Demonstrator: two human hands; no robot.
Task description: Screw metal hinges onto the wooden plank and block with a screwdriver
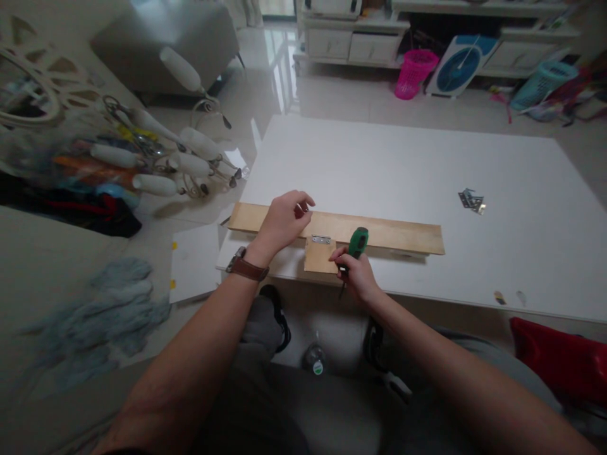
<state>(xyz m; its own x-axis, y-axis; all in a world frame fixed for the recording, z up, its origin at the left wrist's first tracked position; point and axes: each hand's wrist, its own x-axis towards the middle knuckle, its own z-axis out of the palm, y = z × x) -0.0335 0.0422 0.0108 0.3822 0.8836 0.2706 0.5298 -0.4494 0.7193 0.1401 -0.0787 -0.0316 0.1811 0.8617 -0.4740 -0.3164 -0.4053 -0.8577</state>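
My left hand (284, 221) is loosely curled, resting on the plank (403, 234) at the near edge of the worktop (403, 164). Closed around the green screwdriver (358, 242) is my right hand (355, 273), just beside the hinge (321, 239). I judge: pin plank flat, keep driver square, push steadily.

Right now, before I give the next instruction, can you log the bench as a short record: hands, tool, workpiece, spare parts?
left hand: rests on the long plank, fingers curled near its far edge
right hand: fingers closed round the green-handled screwdriver, at the near edge of the table
workpiece: small board against the plank's near side, hinge across the joint
spare hinges: small pile on the table to the right, apart from both hands
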